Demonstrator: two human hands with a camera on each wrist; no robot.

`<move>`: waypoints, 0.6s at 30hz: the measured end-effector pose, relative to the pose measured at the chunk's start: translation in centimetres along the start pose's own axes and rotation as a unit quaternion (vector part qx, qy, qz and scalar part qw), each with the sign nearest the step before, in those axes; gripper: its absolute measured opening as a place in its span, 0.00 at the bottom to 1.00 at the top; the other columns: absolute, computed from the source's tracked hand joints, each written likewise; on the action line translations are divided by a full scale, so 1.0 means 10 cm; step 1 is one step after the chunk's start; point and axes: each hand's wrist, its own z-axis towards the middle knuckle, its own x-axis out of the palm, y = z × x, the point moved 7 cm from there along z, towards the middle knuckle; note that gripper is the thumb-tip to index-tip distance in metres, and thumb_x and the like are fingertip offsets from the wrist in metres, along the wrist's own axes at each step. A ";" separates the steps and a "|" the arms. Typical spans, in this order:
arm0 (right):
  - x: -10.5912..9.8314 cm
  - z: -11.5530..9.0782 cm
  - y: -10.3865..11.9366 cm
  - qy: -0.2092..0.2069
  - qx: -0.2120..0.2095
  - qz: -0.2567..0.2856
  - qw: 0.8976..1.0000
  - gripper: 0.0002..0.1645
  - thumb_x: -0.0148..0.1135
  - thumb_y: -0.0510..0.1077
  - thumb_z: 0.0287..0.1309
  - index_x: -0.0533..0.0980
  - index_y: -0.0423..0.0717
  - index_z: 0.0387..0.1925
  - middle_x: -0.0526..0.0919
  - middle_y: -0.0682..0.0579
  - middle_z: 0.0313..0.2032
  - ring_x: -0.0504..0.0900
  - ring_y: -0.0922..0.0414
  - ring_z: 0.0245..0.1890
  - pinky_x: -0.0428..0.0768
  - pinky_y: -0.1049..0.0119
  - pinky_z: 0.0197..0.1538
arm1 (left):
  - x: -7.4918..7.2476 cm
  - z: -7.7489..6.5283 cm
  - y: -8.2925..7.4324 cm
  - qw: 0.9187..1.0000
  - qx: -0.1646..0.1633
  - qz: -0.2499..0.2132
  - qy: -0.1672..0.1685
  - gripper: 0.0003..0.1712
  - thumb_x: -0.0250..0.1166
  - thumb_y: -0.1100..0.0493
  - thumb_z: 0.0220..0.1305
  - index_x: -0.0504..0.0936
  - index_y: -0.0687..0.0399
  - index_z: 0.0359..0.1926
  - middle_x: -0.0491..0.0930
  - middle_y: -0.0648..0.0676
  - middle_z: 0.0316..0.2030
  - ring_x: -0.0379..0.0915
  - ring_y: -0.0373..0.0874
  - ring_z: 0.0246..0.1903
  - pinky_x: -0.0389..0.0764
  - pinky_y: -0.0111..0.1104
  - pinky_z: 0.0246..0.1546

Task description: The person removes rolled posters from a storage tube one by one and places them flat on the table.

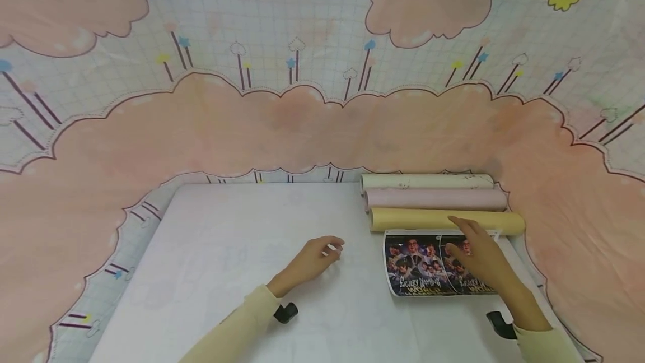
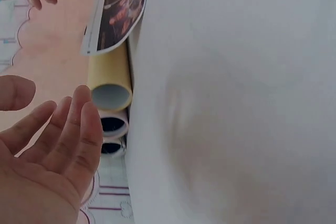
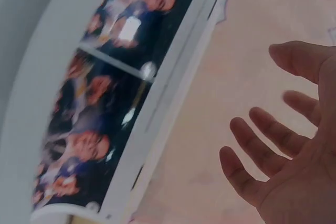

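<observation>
Poster [image 1: 414,265]: right side of tabletop [image 1: 227,273], just on near side of yellow roll [image 1: 418,220]
Long axis: left-right, along the roll
Nearer: right hand [image 1: 481,259], over poster's right end, no contact visible
Right pose: fingers spread wide, holding nothing
Left hand [image 1: 309,260]: left of poster, apart from it; fingers loosely bent, empty

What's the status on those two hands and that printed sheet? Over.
Left hand empty, over the white table. Right hand empty, above the printed sheet. Sheet beside the yellow roll, partly hidden by that hand in the head view.
</observation>
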 end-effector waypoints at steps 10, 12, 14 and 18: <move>0.08 0.28 0.31 -0.012 -0.048 0.003 0.999 0.39 0.65 0.43 0.62 0.60 0.45 0.71 0.68 0.36 0.63 0.76 0.37 0.54 0.78 0.37 0.44 | -0.33 -0.06 0.11 0.994 -0.015 -0.034 -0.101 0.14 0.57 0.62 0.71 0.79 0.56 0.55 0.83 0.56 0.47 0.83 0.45 0.41 0.81 0.27 0.36; 0.10 0.36 0.33 -0.001 -0.045 0.010 0.999 0.37 0.62 0.45 0.65 0.60 0.45 0.71 0.66 0.36 0.65 0.75 0.36 0.57 0.77 0.36 0.47 | -0.37 -0.04 0.12 0.992 -0.027 -0.048 -0.116 0.14 0.56 0.61 0.72 0.79 0.55 0.55 0.83 0.56 0.47 0.83 0.45 0.42 0.81 0.27 0.38; 0.13 0.44 0.35 0.011 -0.040 0.019 0.999 0.35 0.58 0.48 0.68 0.59 0.44 0.71 0.65 0.35 0.66 0.73 0.35 0.58 0.75 0.35 0.51 | -0.39 0.00 0.13 0.989 -0.037 -0.062 -0.131 0.13 0.56 0.61 0.72 0.78 0.57 0.54 0.83 0.56 0.47 0.83 0.46 0.43 0.82 0.28 0.40; 0.18 0.61 0.35 0.033 -0.033 0.031 0.998 0.34 0.54 0.52 0.71 0.58 0.42 0.71 0.61 0.34 0.68 0.70 0.32 0.61 0.70 0.32 0.57 | -0.40 0.13 0.16 0.981 -0.049 -0.096 -0.159 0.14 0.55 0.63 0.72 0.77 0.61 0.55 0.82 0.58 0.46 0.82 0.47 0.45 0.83 0.29 0.43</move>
